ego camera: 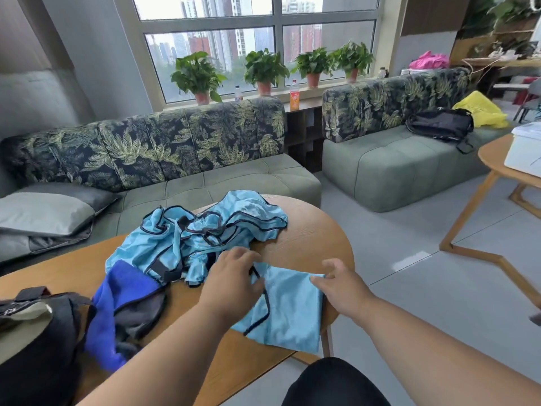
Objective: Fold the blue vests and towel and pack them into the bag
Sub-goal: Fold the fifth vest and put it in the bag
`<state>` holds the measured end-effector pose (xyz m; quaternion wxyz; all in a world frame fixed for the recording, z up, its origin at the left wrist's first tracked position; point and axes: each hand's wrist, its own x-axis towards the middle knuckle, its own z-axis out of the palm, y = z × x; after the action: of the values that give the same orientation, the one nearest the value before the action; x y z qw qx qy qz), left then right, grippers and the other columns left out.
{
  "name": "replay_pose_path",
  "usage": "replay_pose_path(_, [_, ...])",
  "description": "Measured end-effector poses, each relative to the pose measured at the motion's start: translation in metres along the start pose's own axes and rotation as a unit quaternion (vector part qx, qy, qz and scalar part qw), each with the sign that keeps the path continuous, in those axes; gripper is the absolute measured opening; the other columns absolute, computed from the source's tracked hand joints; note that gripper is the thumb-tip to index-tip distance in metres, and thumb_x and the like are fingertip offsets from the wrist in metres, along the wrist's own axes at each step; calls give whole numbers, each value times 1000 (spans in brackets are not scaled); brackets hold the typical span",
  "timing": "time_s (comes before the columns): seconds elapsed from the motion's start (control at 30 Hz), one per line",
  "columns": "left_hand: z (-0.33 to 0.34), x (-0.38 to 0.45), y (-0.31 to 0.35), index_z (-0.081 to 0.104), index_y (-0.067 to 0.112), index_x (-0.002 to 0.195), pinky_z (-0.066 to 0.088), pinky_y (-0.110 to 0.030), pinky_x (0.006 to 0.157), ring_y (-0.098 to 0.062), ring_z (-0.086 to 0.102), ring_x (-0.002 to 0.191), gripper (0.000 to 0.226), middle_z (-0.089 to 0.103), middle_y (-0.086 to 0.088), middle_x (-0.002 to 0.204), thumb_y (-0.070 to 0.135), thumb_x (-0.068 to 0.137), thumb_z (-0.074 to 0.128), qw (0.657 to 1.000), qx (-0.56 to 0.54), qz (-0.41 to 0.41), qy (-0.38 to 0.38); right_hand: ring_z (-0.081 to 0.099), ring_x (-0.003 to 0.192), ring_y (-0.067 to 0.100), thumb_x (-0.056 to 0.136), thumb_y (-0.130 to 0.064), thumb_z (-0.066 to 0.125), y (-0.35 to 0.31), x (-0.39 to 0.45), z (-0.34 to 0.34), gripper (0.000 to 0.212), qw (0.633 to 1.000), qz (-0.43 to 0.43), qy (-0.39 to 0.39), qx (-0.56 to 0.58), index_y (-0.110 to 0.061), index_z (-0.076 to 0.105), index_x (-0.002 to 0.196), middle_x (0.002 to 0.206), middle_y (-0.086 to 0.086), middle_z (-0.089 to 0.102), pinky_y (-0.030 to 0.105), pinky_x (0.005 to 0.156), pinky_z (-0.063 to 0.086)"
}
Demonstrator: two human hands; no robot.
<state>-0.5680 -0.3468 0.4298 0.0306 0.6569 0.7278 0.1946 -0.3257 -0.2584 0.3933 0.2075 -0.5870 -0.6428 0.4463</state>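
Sofa (181, 159): long, grey-green tufted seat, dark back cushions printed with pale fern leaves; stands behind the table.

Table (316, 238): wood, visible grain, rounded far end, light orange-brown.

Pile of vests (202, 232): light blue, shiny thin fabric with black edge binding, crumpled in loose ruffles across the middle of the table.

Bag (32, 332): black with a pale panel and a dark strap, at the near left corner of the table, partly cut off by the frame edge.

Towel (123, 291): deep blue, matte and fuzzy, draped between bag and vest pile over something dark grey.

Flattened vest (289, 306): same light blue fabric, lies smooth on the near right edge of the table, roughly rectangular, black trim curving down its left side; lower corner overhangs the edge.

Left hand (234, 276): palm down on the vest's upper left part, fingers bent onto the black trim; whether it pinches, cannot tell.

Right hand (342, 285): fingers curled, pinching the vest's upper right corner.
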Motion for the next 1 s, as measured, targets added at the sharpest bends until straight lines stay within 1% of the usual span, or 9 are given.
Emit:
replay_pose_path(0.1, [31, -31, -5, 72, 39, 119, 42, -35, 111, -19, 50, 131, 39, 57, 10, 136, 55, 86, 60, 998, 41, 32, -24, 67, 105, 8, 73, -65, 69, 19, -9, 9, 55, 999, -9, 6, -45, -46, 48, 120, 116, -18, 65, 40, 96, 56])
replay_pose_path(0.2, [51, -61, -22, 73, 40, 116, 45, -40, 109, -23, 51, 128, 43, 57, 9, 136, 61, 82, 56, 998, 54, -25, -9, 61, 108, 11, 81, -60, 71, 26, -27, 22, 55, 992, -26, 9, -125, -46, 52, 130, 122, -15, 52, 34, 96, 52])
replay_pose_path(0.3, [53, -82, -25, 70, 38, 116, 50, -37, 97, -20, 54, 111, 43, 60, 11, 116, 62, 84, 56, 996, 56, -64, 18, 59, 112, 14, 82, -58, 73, 24, -36, 29, 59, 991, -21, 17, -128, -44, 53, 135, 125, -11, 50, 34, 97, 50])
replay_pose_path(0.37, [49, -86, -24, 68, 38, 116, 47, -34, 96, -16, 53, 109, 43, 63, 16, 112, 67, 88, 54, 995, 70, -78, 5, 57, 116, 16, 81, -59, 73, 22, -38, 33, 64, 989, -19, 11, -145, -42, 52, 139, 129, -9, 49, 35, 100, 49])
replay_pose_path(0.5, [36, -82, -23, 67, 39, 97, 42, -30, 97, -11, 47, 112, 43, 55, 22, 108, 75, 90, 46, 992, 75, -93, -30, 53, 122, 20, 81, -59, 71, 19, -41, 40, 65, 983, -20, 13, -181, -43, 51, 140, 133, -7, 48, 35, 102, 49])
replay_pose_path(0.6, [40, -89, -22, 68, 39, 99, 40, -29, 99, -11, 44, 113, 39, 49, 24, 111, 73, 93, 49, 993, 63, -92, -49, 53, 120, 21, 82, -57, 71, 19, -43, 43, 62, 982, -21, 18, -188, -43, 51, 139, 130, -7, 48, 36, 101, 50])
replay_pose_path(0.8, [35, -90, -43, 68, 38, 100, 44, -36, 97, -16, 51, 109, 20, 57, 16, 109, 55, 100, 57, 976, -39, -214, 22, 54, 117, 20, 87, -49, 73, 25, -40, 43, 55, 982, -39, 23, -186, -47, 53, 139, 123, -9, 45, 37, 101, 52])
replay_pose_path(0.9, [31, -85, -60, 70, 33, 95, 56, -41, 88, -17, 62, 96, 23, 69, 9, 99, 53, 99, 61, 941, -152, -301, -4, 54, 119, 19, 90, -48, 73, 28, -38, 43, 53, 981, -43, 23, -190, -46, 55, 140, 123, -9, 43, 35, 103, 51])
replay_pose_path(1.0, [26, -79, -60, 71, 28, 100, 60, -41, 81, -22, 69, 91, 13, 75, 3, 98, 40, 101, 66, 902, -281, -328, -18, 53, 119, 18, 91, -47, 72, 30, -37, 45, 53, 981, -51, 25, -188, -46, 56, 141, 121, -10, 42, 33, 103, 50])
